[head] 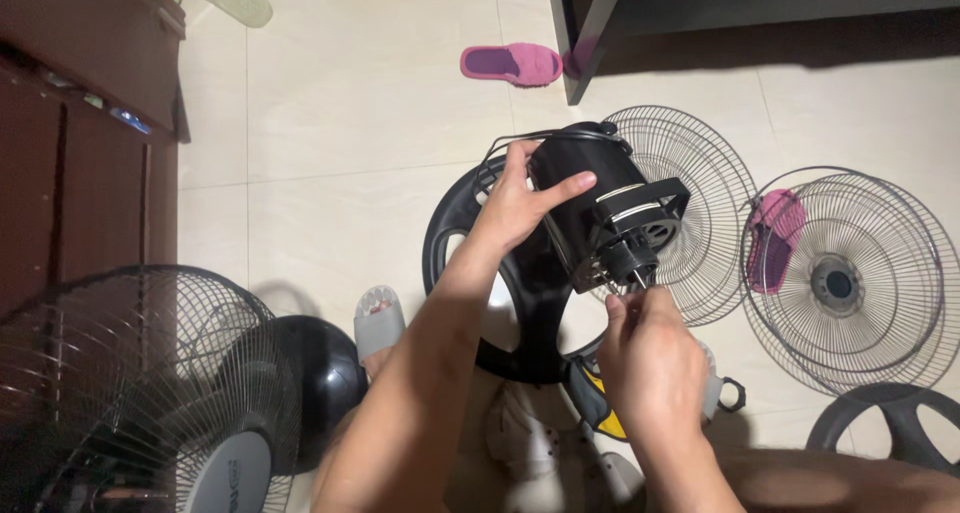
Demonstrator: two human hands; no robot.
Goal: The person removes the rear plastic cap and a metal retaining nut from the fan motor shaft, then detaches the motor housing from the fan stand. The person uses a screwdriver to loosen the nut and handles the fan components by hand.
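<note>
Black fan motor (600, 208) gripped by left hand (520, 208); right hand (650, 348) pinches its shaft (640, 273), mid-fitting; steady alignment needed next.

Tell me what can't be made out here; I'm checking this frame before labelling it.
- Head view: right hand fingertips hide whatever they pinch at the fan motor shaft.
- Left hand covers the motor's rear.
- Assembled fan is cut off by the left and bottom edges.
- Yellow-and-black object sits mostly behind the right wrist.

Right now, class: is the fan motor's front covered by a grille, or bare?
Bare. The fan motor shows its exposed shaft, and two wire grilles lie detached on the floor.
</note>
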